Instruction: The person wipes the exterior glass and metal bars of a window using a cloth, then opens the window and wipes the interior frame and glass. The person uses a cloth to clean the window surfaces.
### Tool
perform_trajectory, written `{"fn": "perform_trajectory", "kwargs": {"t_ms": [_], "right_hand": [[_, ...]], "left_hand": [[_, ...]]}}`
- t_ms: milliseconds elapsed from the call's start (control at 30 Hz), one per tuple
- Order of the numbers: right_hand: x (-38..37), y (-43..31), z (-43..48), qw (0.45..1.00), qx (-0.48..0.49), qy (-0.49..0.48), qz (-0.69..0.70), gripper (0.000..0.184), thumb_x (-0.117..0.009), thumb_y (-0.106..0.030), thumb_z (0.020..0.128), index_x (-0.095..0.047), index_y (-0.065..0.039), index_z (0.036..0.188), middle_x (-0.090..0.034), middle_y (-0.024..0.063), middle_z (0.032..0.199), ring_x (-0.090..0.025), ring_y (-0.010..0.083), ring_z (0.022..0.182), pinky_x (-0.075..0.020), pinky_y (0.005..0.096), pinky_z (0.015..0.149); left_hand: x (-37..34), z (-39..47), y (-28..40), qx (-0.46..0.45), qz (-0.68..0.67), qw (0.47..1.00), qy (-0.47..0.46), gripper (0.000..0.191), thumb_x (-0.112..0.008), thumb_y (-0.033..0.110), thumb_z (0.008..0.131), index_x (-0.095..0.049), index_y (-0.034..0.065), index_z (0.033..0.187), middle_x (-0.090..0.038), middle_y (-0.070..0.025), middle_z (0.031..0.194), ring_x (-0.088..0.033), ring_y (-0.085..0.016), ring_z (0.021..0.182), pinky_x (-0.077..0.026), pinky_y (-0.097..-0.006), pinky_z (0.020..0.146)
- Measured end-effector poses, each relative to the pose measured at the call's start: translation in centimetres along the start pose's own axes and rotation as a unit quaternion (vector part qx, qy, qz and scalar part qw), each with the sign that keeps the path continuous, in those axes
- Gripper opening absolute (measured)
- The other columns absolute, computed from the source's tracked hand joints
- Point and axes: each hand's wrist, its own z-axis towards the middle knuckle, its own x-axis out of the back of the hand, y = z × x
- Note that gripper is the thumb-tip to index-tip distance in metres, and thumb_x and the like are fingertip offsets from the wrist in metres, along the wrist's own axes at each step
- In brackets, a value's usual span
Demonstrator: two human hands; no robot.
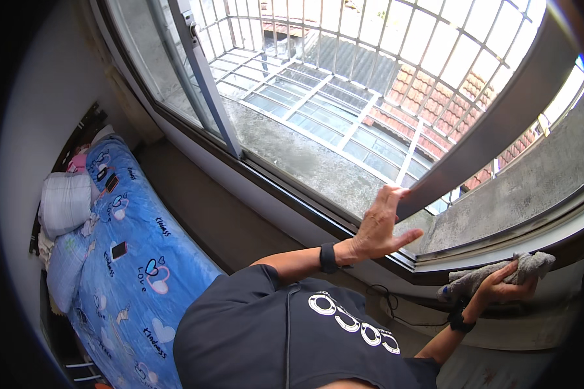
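Observation:
My left hand, with a dark band on its wrist, is raised at the edge of a metal window frame post. Its fingertips meet the lower part of the post, the thumb is spread away, and no object shows in it. At the right, my right hand grips a grey cloth that hangs out on both sides of the fingers. The cloth lies just inside the dark window sill. Between my arms and the outside run the window's sliding tracks.
A sliding window sash stands at the upper left. Beyond the opening are a concrete ledge and a metal security grille. A bed with a blue printed cover holds phones and pillows. A black cable hangs below the sill.

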Motion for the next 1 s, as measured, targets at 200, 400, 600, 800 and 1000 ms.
{"fn": "perform_trajectory", "kwargs": {"t_ms": [200, 400, 600, 800, 1000], "right_hand": [[-0.1, 0.0, -0.4, 0.998, -0.027, -0.012, 0.048, 0.048, -0.063, -0.021, 0.092, -0.044, 0.006, 0.127, -0.045, 0.0230, 0.118, -0.051, 0.0365, 0.107, -0.0457, 0.0437, 0.088], [-0.3, 0.3, -0.6, 0.997, -0.031, -0.015, 0.076, 0.049, -0.062, -0.027, 0.093, -0.044, 0.004, 0.127, -0.046, 0.0245, 0.120, -0.051, 0.0403, 0.111, -0.0473, 0.0451, 0.088], [-0.3, 0.6, -0.9, 0.996, -0.037, -0.018, 0.079, 0.048, -0.063, -0.029, 0.092, -0.046, 0.002, 0.125, -0.046, 0.0257, 0.121, -0.052, 0.0431, 0.109, -0.0480, 0.0470, 0.087], [-0.4, 0.5, -0.9, 0.994, -0.051, -0.017, 0.093, 0.046, -0.065, -0.026, 0.090, -0.047, -0.001, 0.124, -0.046, 0.0248, 0.120, -0.052, 0.0419, 0.109, -0.0473, 0.0483, 0.087], [-0.4, 0.6, -0.8, 0.995, -0.039, -0.011, 0.095, 0.045, -0.066, -0.027, 0.090, -0.049, -0.001, 0.123, -0.046, 0.0248, 0.119, -0.052, 0.0409, 0.107, -0.0475, 0.0482, 0.086]], "left_hand": [[-4.7, -0.4, 1.9, -0.012, 0.001, 0.999, -0.042, 0.083, -0.070, 0.050, 0.081, -0.037, -0.0073, 0.132, -0.040, -0.0192, 0.121, -0.049, -0.029, 0.106, -0.054, -0.0324, 0.072], [-8.2, -0.6, 3.5, -0.025, -0.011, 0.998, -0.051, 0.086, -0.069, 0.050, 0.080, -0.035, -0.0101, 0.132, -0.040, -0.0230, 0.123, -0.047, -0.035, 0.111, -0.050, -0.0381, 0.084], [-10.7, -0.6, 4.6, -0.038, -0.012, 0.997, -0.059, 0.088, -0.066, 0.055, 0.080, -0.036, -0.0114, 0.130, -0.041, -0.0250, 0.121, -0.045, -0.040, 0.113, -0.039, -0.0446, 0.098], [-12.3, -0.9, 5.4, -0.036, -0.018, 0.997, -0.061, 0.093, -0.066, 0.056, 0.078, -0.034, -0.0148, 0.130, -0.040, -0.0253, 0.121, -0.043, -0.040, 0.114, -0.039, -0.0446, 0.099], [-13.8, -1.2, 5.9, -0.032, -0.018, 0.997, -0.069, 0.099, -0.066, 0.059, 0.077, -0.030, -0.0130, 0.135, -0.039, -0.0258, 0.123, -0.043, -0.040, 0.116, -0.040, -0.0435, 0.099]]}}
